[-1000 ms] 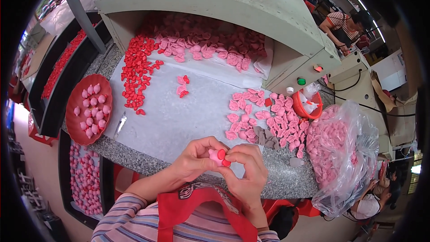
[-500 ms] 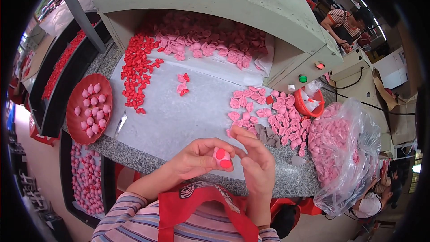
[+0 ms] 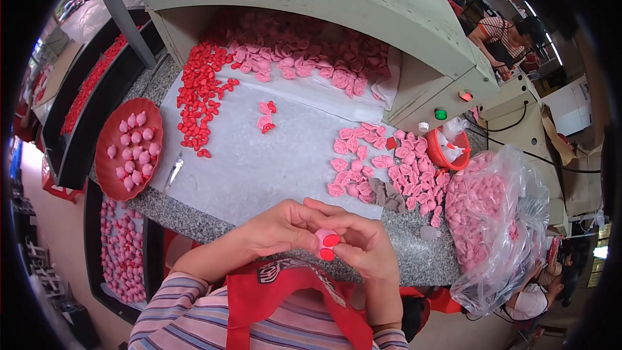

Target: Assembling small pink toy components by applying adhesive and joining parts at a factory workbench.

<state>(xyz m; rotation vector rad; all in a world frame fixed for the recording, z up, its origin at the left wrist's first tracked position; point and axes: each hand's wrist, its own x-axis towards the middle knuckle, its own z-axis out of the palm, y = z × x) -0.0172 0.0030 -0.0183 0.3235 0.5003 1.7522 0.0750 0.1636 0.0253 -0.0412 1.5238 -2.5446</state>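
Note:
Close to my body, my left hand (image 3: 280, 230) pinches a small pink rounded piece (image 3: 322, 236) with two flat red discs on its face. My right hand (image 3: 368, 241) has its fingers bent in from the other side, with the thumb and fingertips closed against the same piece. Beyond my hands, a white sheet (image 3: 227, 175) covers the worktop. On it lie loose red pieces (image 3: 197, 94) at the left and a few joined pink and red pieces (image 3: 265, 120) mid-sheet. Pink curved pieces (image 3: 414, 168) spread at the right, beside some grey ones (image 3: 387, 196).
A red scalloped dish (image 3: 107, 178) holds pink round pieces at the left. Black trays (image 3: 153, 266) stand beyond the worktop's edge. A grey-green box shelf (image 3: 311, 10) rises at the back. An orange basket (image 3: 438, 153) and a clear bag of pink pieces (image 3: 479, 207) sit right.
My right hand has closed in from spread fingers to touch the pink piece. The piece has moved slightly down and turned a little in my left fingers.

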